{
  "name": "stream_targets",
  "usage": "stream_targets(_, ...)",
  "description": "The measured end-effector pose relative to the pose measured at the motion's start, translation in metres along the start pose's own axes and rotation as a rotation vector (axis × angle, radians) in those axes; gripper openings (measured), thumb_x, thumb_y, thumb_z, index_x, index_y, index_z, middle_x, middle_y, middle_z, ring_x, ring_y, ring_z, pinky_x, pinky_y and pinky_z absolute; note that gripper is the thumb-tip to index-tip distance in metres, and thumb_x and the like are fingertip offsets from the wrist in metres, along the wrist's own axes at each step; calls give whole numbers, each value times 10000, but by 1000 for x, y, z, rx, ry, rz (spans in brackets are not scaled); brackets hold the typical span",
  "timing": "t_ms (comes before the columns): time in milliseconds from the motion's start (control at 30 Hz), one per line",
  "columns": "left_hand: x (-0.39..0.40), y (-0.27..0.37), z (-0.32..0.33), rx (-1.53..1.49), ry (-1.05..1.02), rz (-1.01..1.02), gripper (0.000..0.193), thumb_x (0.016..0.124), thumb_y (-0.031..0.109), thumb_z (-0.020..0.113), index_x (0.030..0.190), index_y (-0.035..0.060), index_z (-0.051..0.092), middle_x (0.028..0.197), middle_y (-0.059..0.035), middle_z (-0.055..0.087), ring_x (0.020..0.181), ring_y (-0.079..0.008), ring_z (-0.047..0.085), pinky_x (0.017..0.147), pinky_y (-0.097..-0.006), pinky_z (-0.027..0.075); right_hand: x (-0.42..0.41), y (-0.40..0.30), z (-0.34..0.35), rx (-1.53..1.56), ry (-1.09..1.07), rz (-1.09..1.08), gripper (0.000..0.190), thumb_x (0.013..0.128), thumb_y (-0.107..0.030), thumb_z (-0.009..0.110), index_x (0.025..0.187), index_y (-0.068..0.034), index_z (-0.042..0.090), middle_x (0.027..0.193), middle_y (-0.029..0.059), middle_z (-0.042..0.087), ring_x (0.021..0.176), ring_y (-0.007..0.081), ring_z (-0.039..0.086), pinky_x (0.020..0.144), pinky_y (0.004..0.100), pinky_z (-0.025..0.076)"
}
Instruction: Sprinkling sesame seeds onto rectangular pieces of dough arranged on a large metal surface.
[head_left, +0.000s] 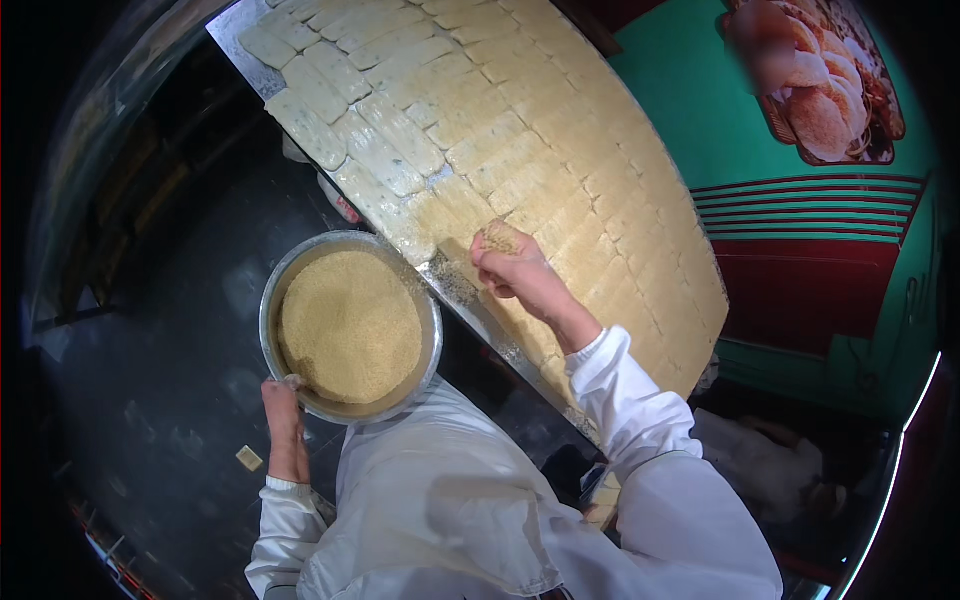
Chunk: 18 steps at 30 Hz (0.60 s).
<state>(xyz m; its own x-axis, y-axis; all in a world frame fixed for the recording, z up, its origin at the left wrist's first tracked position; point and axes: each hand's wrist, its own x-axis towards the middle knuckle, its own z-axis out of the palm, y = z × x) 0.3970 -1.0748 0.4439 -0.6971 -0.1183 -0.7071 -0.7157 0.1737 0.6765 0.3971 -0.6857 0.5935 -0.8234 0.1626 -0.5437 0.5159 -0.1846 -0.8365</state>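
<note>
My left hand (283, 409) grips the rim of a round metal bowl (435, 349), low at its left side. Pale tan grains, like sesame seeds (352, 326), fill much of the bowl. My right hand (510, 262) is closed around a heap of the same grains, above the near edge of a metal-topped table (454, 281). Rows of flat oblong dough pieces (555, 180) cover the tabletop. Most bear a tan coating; the pieces at the upper left (307, 127) look wet, pale and uncoated, with small green flecks.
The bowl's rim is beside the table edge. A small pale block (249, 458) lies on the dark floor (172, 420). A green wall (660, 90) with a bread picture (832, 97) stands beyond the table. Another person in white (757, 457) is at the lower right.
</note>
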Motion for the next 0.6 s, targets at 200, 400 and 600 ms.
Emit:
stream_targets(200,13,-8,4,-25,40,41,167,723,18,550,871,-50,586,753,-72,587,647,-173,540,605,-299,435,-59,-83,-124,-395,149,177,90,830,-111,637,876,-95,560,654,-22,511,526,44,430,439,193,285)
stream_targets(400,23,-10,5,-82,-41,37,149,711,30,568,839,-41,598,723,-69,587,633,-179,541,600,-301,436,-42,-108,-139,-440,228,49,129,822,-58,627,910,-41,535,691,14,534,554,77,482,464,208,354)
stream_targets(600,19,-3,6,-26,-24,52,163,711,54,578,842,-38,606,692,-58,580,584,-166,527,538,-301,413,11,-140,-140,-363,288,-256,103,842,-39,608,908,-8,536,723,43,561,581,95,524,511,221,432)
